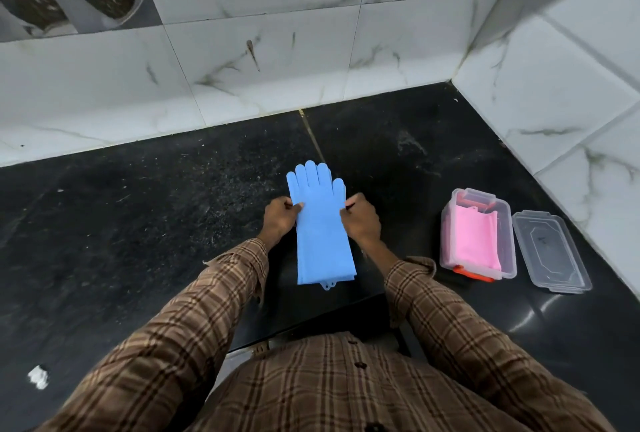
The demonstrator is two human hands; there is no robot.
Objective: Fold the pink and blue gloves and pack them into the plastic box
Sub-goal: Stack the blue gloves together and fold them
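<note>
The blue gloves [322,234] lie flat and stacked on the black counter, fingers pointing toward the wall. My left hand [281,220] pinches their left edge just below the fingers. My right hand [360,220] pinches the right edge at the same height, next to the thumb. To the right stands the clear plastic box [505,224] with an orange latch, and the folded pink gloves [474,241] lie inside it.
The box's clear lid [550,251] lies on the counter right of the box. White marble-tiled walls [242,68] close the counter at the back and right. A small white scrap [38,377] lies at the near left. The counter's front edge runs below the gloves.
</note>
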